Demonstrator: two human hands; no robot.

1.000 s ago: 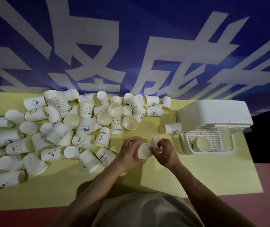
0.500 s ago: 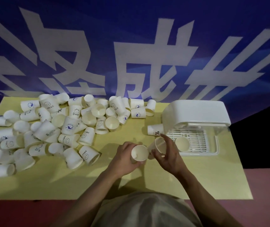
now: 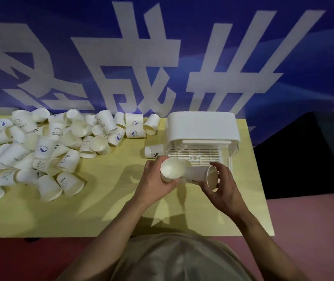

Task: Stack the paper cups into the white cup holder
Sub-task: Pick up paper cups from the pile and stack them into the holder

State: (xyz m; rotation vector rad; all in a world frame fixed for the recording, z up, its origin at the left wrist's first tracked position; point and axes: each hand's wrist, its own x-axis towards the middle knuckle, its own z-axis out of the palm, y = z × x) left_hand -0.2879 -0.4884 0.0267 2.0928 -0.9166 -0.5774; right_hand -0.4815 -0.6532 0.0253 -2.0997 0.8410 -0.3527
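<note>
On the yellow surface (image 3: 101, 209), near its right end, stands the white cup holder (image 3: 202, 126), a smooth plastic box with rounded corners and a slotted grid tray in front. Just before this tray, both hands hold one paper cup each. The left hand (image 3: 154, 185) has its grip curled round a plain white cup (image 3: 171, 169), which is tilted so that its round open mouth faces up toward the camera. The right hand (image 3: 220, 191) pinches a second cup (image 3: 199, 175) between thumb and fingers; this cup lies almost sideways, its mouth to the right, and a small printed mark shows on its wall. The two cups touch or nearly touch; I cannot tell which. One more cup (image 3: 153, 152) with a percent sign lies on its side just beside the left wall of the holder. Across the left half of the surface spreads a loose pile of cups (image 3: 40, 151), matte and conical, some with blue prints, most lying on their sides. Behind hangs a blue banner (image 3: 162, 57) with big white characters.
</note>
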